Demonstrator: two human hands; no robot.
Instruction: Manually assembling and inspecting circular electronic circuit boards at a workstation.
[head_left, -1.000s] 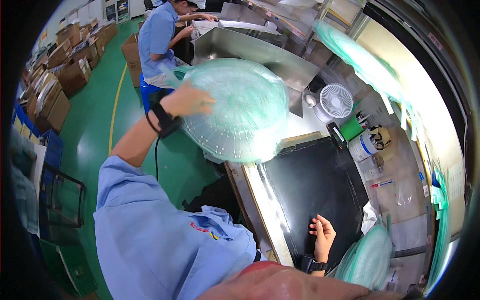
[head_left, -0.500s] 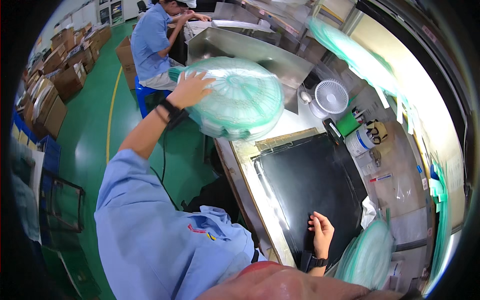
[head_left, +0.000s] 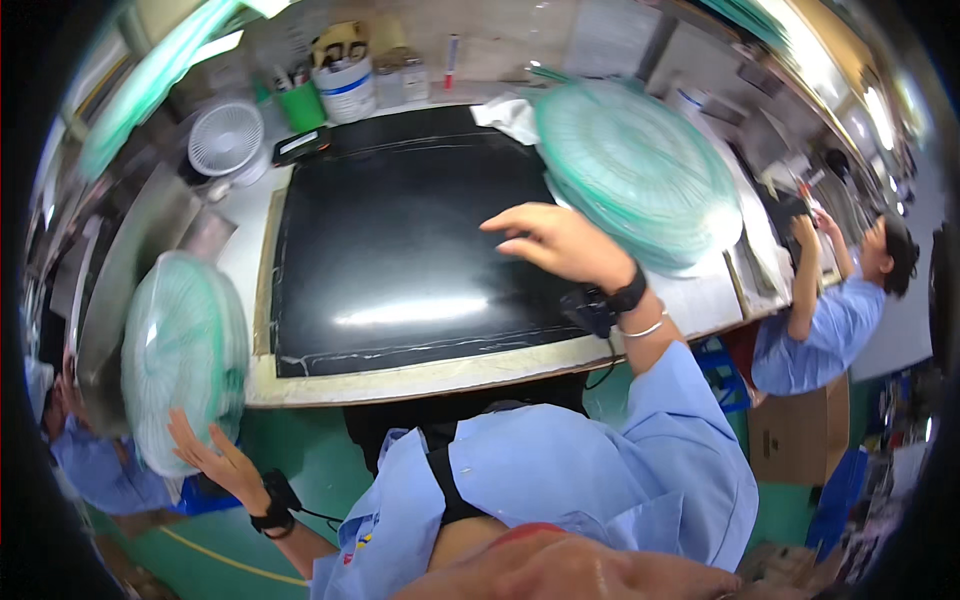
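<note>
My left hand [head_left: 222, 465], fingers spread, is at the near edge of a pile of round, see-through greenish sheets with radial lines [head_left: 185, 345] on the left. Its fingertips overlap the pile's rim; whether they touch it I cannot tell. Over the right part of a flat black work surface [head_left: 400, 240] hovers my right hand [head_left: 565, 245], index finger stretched out and the others loosely bent, with nothing seen in it. Just beyond that hand, at the back right, lies a second pile of the same round sheets [head_left: 640, 170]. Both wrists wear black bands.
Along the back stand a small white fan [head_left: 227, 140], a green pen cup [head_left: 300, 105], a white tub [head_left: 345, 90] and a black device [head_left: 301, 146]. Crumpled white tissue [head_left: 508, 118] lies by the right pile. Co-workers sit at the right [head_left: 825, 320] and far left [head_left: 105, 465].
My view has swung to the right. The left hand has gone from lying on top of the left pile to its near edge. The right hand has moved farther out, toward the right pile.
</note>
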